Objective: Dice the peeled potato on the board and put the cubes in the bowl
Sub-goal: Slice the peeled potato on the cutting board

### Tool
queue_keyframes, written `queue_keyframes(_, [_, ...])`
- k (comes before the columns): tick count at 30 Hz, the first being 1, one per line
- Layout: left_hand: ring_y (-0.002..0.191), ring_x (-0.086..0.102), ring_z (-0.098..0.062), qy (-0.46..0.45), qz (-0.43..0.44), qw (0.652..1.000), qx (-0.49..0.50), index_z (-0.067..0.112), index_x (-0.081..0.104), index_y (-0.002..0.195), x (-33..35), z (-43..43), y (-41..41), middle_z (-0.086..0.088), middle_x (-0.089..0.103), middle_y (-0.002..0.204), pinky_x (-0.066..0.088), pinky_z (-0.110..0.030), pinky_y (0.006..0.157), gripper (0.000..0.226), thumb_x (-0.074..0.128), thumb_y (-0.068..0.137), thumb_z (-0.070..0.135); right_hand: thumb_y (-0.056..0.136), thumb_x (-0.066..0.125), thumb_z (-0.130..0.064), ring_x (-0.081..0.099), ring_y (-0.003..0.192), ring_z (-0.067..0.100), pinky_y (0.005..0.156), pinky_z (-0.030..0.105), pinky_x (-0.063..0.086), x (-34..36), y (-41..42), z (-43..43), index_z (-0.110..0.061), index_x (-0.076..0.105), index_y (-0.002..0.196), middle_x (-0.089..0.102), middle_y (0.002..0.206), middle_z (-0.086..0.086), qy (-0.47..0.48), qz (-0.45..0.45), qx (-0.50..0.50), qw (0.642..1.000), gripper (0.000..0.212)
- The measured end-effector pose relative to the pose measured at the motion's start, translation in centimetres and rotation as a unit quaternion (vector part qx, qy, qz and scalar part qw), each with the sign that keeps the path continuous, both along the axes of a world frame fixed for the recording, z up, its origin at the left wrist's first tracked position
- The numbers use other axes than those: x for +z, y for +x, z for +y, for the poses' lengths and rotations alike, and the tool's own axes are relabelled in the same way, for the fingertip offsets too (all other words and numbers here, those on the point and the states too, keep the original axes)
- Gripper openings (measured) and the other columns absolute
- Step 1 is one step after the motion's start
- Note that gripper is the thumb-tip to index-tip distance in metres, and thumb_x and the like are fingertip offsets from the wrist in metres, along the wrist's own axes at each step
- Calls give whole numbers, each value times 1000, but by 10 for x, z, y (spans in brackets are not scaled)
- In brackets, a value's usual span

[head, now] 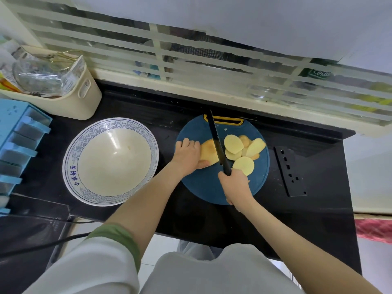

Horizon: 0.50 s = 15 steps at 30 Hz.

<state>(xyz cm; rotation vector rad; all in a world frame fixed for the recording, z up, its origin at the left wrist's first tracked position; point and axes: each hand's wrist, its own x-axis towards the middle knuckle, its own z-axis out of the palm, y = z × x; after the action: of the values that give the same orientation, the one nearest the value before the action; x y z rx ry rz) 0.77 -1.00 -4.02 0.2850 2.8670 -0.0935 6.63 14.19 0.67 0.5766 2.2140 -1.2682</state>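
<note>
**Potato [209, 152] Goes Under the Knife [216, 141] Beside a Wide Bowl [70, 164]**

A person worked at a black countertop [318, 209], seen from above. The round, dark-blue board [203, 187], matte, with a yellow-rimmed handle slot [223, 120] at its far edge, carried the uncut end of the peeled potato left of centre. The left hand [187, 154] held that pale-yellow lump, fingers curled together over its top and thumb pressed against its near side. The right hand [235, 185] had its fingers wrapped tight round the knife's handle. The slim black blade stood against the potato's cut face, its tip reaching over the handle slot. Just right of the blade, flat oval slices [233, 144] lay overlapping in a loose heap, smooth and moist-looking, a few with browned edges.

The bowl sat just left of the board, close to it without touching. It was broad and glazed, with a blue wave pattern round the rim, and its glossy cream inside caught a streak of light. No cubes lay in it.

At the counter's far left, a cream plastic basket [74, 102] with rounded corners held a clear glass jar [36, 77] and crumpled printed packets. In front of it stood a light-blue drawer unit [17, 134] with tabbed drawers; what they held could not be seen. A black perforated metal strip [289, 170] lay flat to the right of the board.
</note>
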Motion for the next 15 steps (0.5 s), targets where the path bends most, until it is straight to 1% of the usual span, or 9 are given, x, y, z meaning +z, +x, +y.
queue_keyframes(4, [109, 43, -24, 1, -1, 1000, -2, 9, 46, 119, 1, 0, -1, -6, 54, 120, 31, -36, 87, 70, 39, 86, 71, 94, 47, -10, 32, 54, 15, 49, 31, 31, 0, 3, -5, -12, 36, 66, 33, 60, 2, 7, 6, 8, 1000, 30])
queue_keyframes(10, [110, 43, -25, 11, 3, 1000, -11, 7, 46, 119, 1, -1, -1, -8, 53, 121, 31, -36, 89, 70, 40, 87, 69, 94, 46, -9, 31, 54, 14, 49, 30, 29, -4, 2, -5, -12, 34, 66, 31, 62, 1, 25, 2, 25, 999, 31])
queue_keyframes(15, [110, 42, -25, 19, 12, 999, -23, 7, 46, 118, -1, -2, -1, -7, 53, 120, 31, -36, 89, 70, 41, 87, 69, 94, 47, -13, 35, 58, 17, 53, 32, 35, -12, -2, 1, -9, 40, 73, 35, 66, 3, 61, -16, 47, 997, 23])
